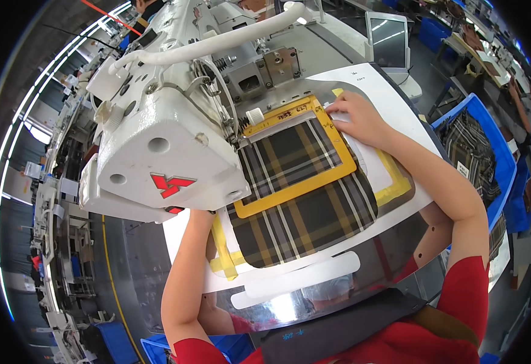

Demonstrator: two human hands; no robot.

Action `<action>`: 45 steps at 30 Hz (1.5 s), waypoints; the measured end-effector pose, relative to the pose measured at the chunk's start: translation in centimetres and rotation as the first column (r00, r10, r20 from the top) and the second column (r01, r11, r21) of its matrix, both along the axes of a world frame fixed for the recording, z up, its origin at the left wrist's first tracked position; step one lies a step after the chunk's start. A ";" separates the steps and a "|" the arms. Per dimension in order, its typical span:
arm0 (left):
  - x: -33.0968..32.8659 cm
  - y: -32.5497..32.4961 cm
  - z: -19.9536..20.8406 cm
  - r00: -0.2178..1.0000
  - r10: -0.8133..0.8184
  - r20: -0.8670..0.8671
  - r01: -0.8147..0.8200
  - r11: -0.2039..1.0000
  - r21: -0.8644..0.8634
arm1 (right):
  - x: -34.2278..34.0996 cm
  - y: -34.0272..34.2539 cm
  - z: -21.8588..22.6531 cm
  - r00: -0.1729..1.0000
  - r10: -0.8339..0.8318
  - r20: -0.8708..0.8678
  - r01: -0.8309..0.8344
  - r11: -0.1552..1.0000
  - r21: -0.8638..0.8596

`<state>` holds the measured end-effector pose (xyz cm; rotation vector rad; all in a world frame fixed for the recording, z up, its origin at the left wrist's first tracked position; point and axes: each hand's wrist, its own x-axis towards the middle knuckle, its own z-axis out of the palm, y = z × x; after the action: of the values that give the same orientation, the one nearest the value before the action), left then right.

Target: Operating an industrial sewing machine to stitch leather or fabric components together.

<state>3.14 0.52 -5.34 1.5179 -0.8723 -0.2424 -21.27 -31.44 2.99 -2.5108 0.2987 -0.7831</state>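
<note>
A piece of dark plaid fabric (314,221) with white, grey and mustard stripes lies flat under a sewing machine head (168,145). On top of it rests a yellow rectangular frame (296,193), bearing handwritten marks and enclosing the upper part of the cloth. My right hand (362,118) is at the frame's far right corner, its bent fingers and thumb closed against the edge. Of my left hand (202,217) only the wrist side shows, at the near left of the fabric. The machine head hides its fingers.
Beneath the fabric is a white template sheet (393,121) with yellow tape, on a shiny metal table (375,258). A loose white strip (296,279) lies nearer me. At right stands a blue bin (505,176) of plaid pieces; a screen (388,39) stands behind.
</note>
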 end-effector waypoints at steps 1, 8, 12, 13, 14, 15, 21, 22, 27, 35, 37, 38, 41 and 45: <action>-0.5 0.3 0.3 1.000 0.014 0.021 -0.015 0.999 0.034 | 1.0 -0.5 -0.5 0.999 0.027 -0.035 -0.027 0.999 -0.025; 0.5 3.4 3.3 0.982 0.094 0.163 -0.135 0.955 0.265 | 6.7 -2.1 -0.9 0.991 -0.135 0.010 0.134 0.987 0.092; -0.7 5.0 4.7 0.964 0.119 0.238 -0.208 0.896 0.392 | 7.2 -2.2 -0.8 0.989 -0.146 -0.039 0.149 0.983 0.105; -1.2 5.1 5.0 0.958 0.126 0.258 -0.229 0.878 0.420 | 7.1 -1.9 -0.4 0.989 -0.146 -0.037 0.150 0.978 0.142; -1.3 4.8 5.5 0.951 0.132 0.280 -0.250 0.860 0.445 | 7.2 -1.7 -0.5 0.989 -0.141 -0.039 0.145 0.979 0.144; -1.6 4.9 6.0 0.944 0.134 0.303 -0.269 0.843 0.465 | 7.1 -1.9 -0.5 0.987 -0.159 -0.003 0.157 0.968 0.196; -6.5 4.7 8.2 0.882 0.142 0.450 -0.402 0.725 0.560 | 1.1 1.3 0.8 0.990 -0.086 0.109 0.039 0.927 0.372; -6.5 4.1 8.2 0.877 0.131 0.463 -0.410 0.707 0.576 | -1.4 2.4 1.0 0.993 -0.070 0.097 0.032 0.937 0.349; -15.9 7.8 11.3 0.614 -0.335 0.715 -0.084 0.873 0.481 | -10.4 7.2 1.6 0.932 0.357 -0.067 -0.362 0.927 -0.097; -18.3 5.1 11.0 0.651 -0.467 0.598 -0.053 0.758 0.650 | -10.5 10.1 1.9 0.929 0.304 -0.211 -0.365 0.849 -0.382; -18.3 5.1 11.0 0.637 -0.470 0.611 -0.079 0.749 0.658 | -10.5 10.2 1.9 0.931 0.298 -0.211 -0.361 0.843 -0.400; -18.4 5.0 11.0 0.644 -0.465 0.608 -0.075 0.752 0.655 | -10.5 10.2 1.9 0.933 0.292 -0.211 -0.356 0.836 -0.418; -18.3 5.2 11.2 0.654 -0.463 0.598 -0.068 0.752 0.656 | -10.7 10.4 1.8 0.934 0.296 -0.199 -0.356 0.816 -0.456; -18.6 5.3 11.3 0.626 -0.450 0.637 -0.113 0.756 0.645 | -10.5 10.3 1.8 0.934 0.316 -0.166 -0.357 0.821 -0.445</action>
<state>-15.43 5.77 5.94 2.2401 -1.7864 -0.0033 -31.72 -21.16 4.82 -2.9324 -0.3543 -0.6606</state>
